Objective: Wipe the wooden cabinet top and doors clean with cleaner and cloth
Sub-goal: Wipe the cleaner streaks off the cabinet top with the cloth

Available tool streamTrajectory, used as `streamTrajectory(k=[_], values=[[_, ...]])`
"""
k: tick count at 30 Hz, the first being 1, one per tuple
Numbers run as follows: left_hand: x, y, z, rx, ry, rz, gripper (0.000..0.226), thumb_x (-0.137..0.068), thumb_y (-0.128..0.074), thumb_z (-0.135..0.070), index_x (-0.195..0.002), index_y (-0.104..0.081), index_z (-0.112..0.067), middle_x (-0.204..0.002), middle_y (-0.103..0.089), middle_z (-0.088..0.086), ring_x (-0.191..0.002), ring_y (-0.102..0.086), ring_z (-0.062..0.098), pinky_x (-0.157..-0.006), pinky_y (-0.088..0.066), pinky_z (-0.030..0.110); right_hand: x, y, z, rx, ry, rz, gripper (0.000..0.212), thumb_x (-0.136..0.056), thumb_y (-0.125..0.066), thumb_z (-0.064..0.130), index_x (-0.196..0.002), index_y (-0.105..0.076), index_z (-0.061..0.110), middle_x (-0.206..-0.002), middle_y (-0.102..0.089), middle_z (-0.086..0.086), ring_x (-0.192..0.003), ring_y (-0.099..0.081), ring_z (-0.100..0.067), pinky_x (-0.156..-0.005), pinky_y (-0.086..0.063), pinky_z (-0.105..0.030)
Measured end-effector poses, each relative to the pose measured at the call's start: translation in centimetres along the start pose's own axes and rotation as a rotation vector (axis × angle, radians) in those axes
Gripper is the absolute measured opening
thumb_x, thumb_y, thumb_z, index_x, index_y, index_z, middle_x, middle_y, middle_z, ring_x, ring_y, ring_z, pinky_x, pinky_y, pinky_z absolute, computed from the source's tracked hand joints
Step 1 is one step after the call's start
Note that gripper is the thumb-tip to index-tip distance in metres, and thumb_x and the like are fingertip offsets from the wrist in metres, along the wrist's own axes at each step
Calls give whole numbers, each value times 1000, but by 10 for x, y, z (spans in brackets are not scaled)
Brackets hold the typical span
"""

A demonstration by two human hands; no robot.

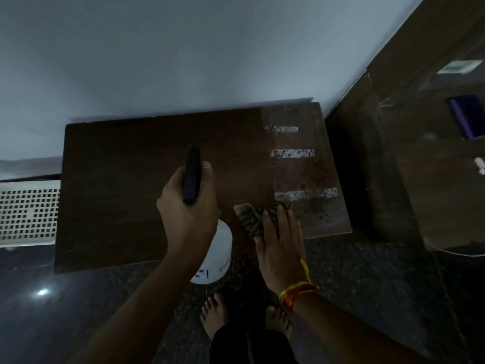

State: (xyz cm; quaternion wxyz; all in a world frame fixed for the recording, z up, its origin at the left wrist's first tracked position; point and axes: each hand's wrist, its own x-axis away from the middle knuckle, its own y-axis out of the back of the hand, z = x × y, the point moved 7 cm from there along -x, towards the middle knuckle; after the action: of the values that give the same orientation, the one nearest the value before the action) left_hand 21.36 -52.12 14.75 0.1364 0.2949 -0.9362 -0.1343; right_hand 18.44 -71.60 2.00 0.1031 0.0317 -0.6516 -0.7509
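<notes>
Dim light, view down from the head. The dark brown wooden cabinet top fills the middle of the view, its long axis running left to right, back edge against a pale wall. The doors are below the front edge and not visible from here.

Left hand: fingers curled round the black trigger head of a white plastic spray bottle, thumb up along the right side of the head. The bottle hangs just in front of the cabinet's front edge, with its nozzle pointing away from the person, over the middle of the top.

Right hand: fingers straight and together, pressed flat on a crumpled olive-green patterned cloth. The cloth lies on the top near the front edge, right of centre, just beside the bottle.

The right third of the top shows speckles, probably spray droplets, across 3 bright reflected bars. The left 2 thirds look dull and dry.

Judgement: spraying stage, with wiping barely begun. The wetted patch lies directly ahead of the right hand, so the cloth can push forward into it; the dry stretch lies left of the nozzle, nearer the left hand.

Bare feet on a dark speckled stone floor; a white perforated basket sits at left.
</notes>
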Motion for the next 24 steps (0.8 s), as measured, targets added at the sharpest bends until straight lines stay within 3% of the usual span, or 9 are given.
streamTrajectory(k=[6, 11, 17, 20, 24], values=[[15, -18, 2, -13, -9, 1, 25, -97, -57, -41, -76, -58, -28, -68, -62, 2, -47, -59, 11, -43, -53, 27, -55, 0, -5, -51, 1, -10, 53, -95, -47, 39, -141, -41, 13, -150, -33, -19, -140, -27, -40, -114, -19, -53], [26, -29, 3, -12, 24, 6, 26, -97, -57, -39, -74, -57, -27, -57, -59, -10, -46, -58, 10, -44, -53, 26, -43, -1, -12, -21, 28, -49, 54, -94, -49, 39, -141, -41, 13, -148, -36, -19, -138, -31, -41, -112, -21, -54], [32, -34, -8, 3, -6, -18, 25, -98, -58, -36, -74, -58, -27, -59, -60, -3, -49, -60, 22, -45, -53, 31, -19, 1, -24, 34, 76, -36, 60, -86, -64, 39, -137, -49, 13, -145, -43, -19, -133, -41, -40, -107, -32, -56], [31, -38, -7, 11, -6, -6, 27, -98, -58, -35, -73, -56, -27, -53, -55, -9, -46, -57, 14, -44, -52, 24, -47, 5, -22, -46, 34, -34, 56, -91, -57, 38, -139, -45, 11, -147, -38, -20, -136, -34, -42, -110, -27, -57], [27, -48, 1, 25, 22, 4, 26, -97, -58, -39, -72, -58, -30, -57, -55, -2, -51, -60, 21, -44, -52, 26, -80, 6, -20, -91, 41, -25, 54, -96, -45, 38, -143, -38, 12, -151, -30, -20, -140, -25, -41, -114, -21, -55]])
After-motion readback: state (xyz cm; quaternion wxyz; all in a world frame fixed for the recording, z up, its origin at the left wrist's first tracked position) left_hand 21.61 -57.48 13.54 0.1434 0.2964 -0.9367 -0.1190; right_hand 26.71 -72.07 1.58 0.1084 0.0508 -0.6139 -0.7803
